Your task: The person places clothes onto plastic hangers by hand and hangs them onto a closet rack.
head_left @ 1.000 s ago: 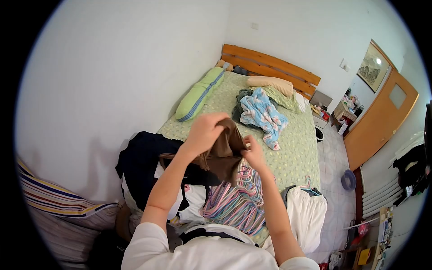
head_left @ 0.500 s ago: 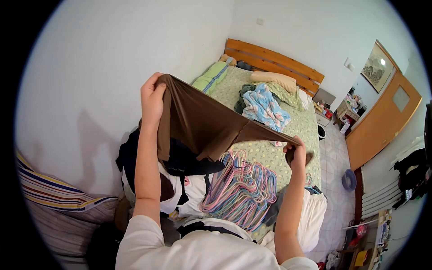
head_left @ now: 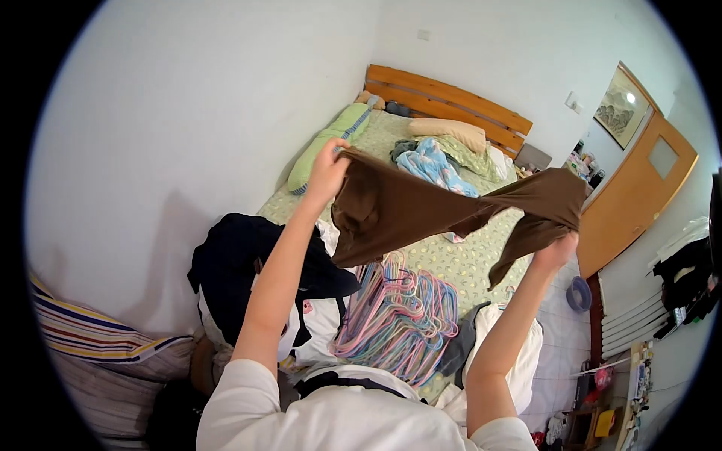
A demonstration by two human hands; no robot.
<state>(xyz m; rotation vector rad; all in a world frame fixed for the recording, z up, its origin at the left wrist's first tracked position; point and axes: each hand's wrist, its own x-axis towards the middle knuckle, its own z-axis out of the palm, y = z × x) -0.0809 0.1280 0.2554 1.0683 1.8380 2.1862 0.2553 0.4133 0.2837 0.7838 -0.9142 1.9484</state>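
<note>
A brown, stretchy piece of clothing (head_left: 406, 203) hangs in the air between my two hands above the bed; its exact kind I cannot tell. My left hand (head_left: 328, 171) is closed on its upper left corner. At the other end, my right hand (head_left: 558, 249) grips a bunched part, and loose cloth flares up above the fingers and droops beside them. Below the cloth lies a heap of pink, blue and purple hangers (head_left: 402, 323). Dark navy clothing (head_left: 233, 259) is piled left of the hangers, partly behind my left forearm.
The bed (head_left: 481, 259) has a patterned sheet, a blue blanket (head_left: 432, 167), a green bolster (head_left: 320, 150) and a wooden headboard (head_left: 444, 96). White clothes (head_left: 519, 353) lie at its right edge. A purple basin (head_left: 578, 295) stands on the floor near the open door (head_left: 639, 195).
Both hands have moved right, the left one also slightly down. The brown cloth has swung with them, and its right end now billows up over my right hand.
</note>
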